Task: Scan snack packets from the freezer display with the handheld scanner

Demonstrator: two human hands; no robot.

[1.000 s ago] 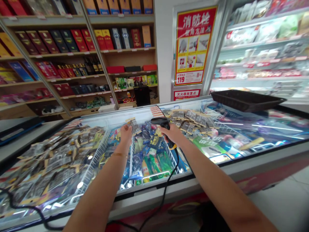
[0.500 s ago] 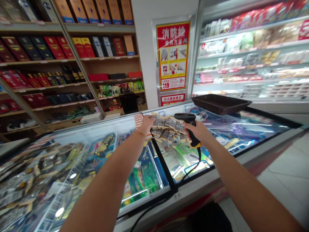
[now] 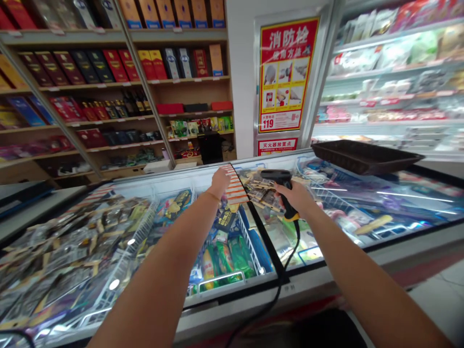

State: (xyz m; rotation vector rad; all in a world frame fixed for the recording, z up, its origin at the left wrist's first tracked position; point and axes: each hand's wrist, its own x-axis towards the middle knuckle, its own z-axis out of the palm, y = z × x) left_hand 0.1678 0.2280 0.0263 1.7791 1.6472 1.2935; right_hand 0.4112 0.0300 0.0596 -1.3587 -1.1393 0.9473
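Observation:
My right hand (image 3: 300, 197) is wrapped round the grip of a black handheld barcode scanner (image 3: 277, 177) with a yellow trim. Its cable hangs down across the freezer's front edge. Beneath the scanner, a pile of small flat dark packets with tan edges (image 3: 266, 194) rests on the freezer glass. My left hand (image 3: 220, 182) is beside an orange-and-white striped strip (image 3: 236, 186), left of that pile. Its fingers are curled; whatever they may hold is hidden.
The chest freezer (image 3: 255, 299) holds green packs (image 3: 234, 256) in wire baskets. Many similar packets (image 3: 72, 246) are spread over its left side. A dark brown tray (image 3: 366, 157) sits on the right. Shelves of boxed goods (image 3: 90, 65) stand behind.
My left hand has moved left, away from the packet pile to beside the striped strip. My right hand still holds the barcode scanner over the pile. The view has turned somewhat left.

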